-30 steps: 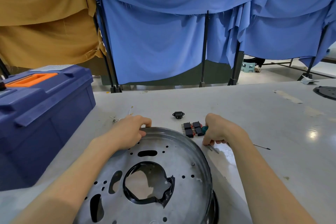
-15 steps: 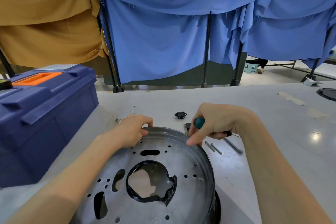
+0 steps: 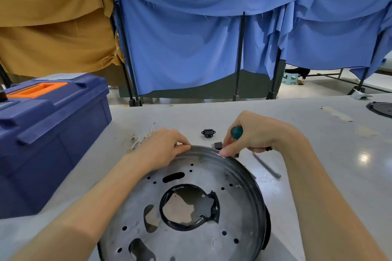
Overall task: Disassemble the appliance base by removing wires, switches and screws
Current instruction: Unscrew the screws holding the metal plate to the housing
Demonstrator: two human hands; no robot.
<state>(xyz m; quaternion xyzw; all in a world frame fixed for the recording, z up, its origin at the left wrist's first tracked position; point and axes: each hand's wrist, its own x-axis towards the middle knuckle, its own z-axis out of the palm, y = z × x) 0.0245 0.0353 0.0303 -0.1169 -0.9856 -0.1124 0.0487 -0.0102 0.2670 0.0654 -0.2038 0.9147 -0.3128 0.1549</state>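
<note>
Grey table (image 3: pixel 318 154) bears appliance base (image 3: pixel 233 207) and toolbox (image 3: pixel 53 133); blue drapes (image 3: pixel 191 38) hang behind.

I count one round grey perforated metal base plate (image 3: pixel 239 207), one green-handled screwdriver (image 3: pixel 236 132), one small black plastic socket (image 3: pixel 208 133), one black switch block (image 3: pixel 218 145) that is partly hidden, one tangle of pale wires (image 3: pixel 137 139), one slim grey metal rod (image 3: pixel 267 165), one dark blue plastic toolbox (image 3: pixel 53 133) and one black disc (image 3: pixel 381 109) at far right.

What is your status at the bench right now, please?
Left hand grips base rim. Right hand holds screwdriver, fingertip on rim. Wires, socket, switch loose on table beyond rim.
</note>
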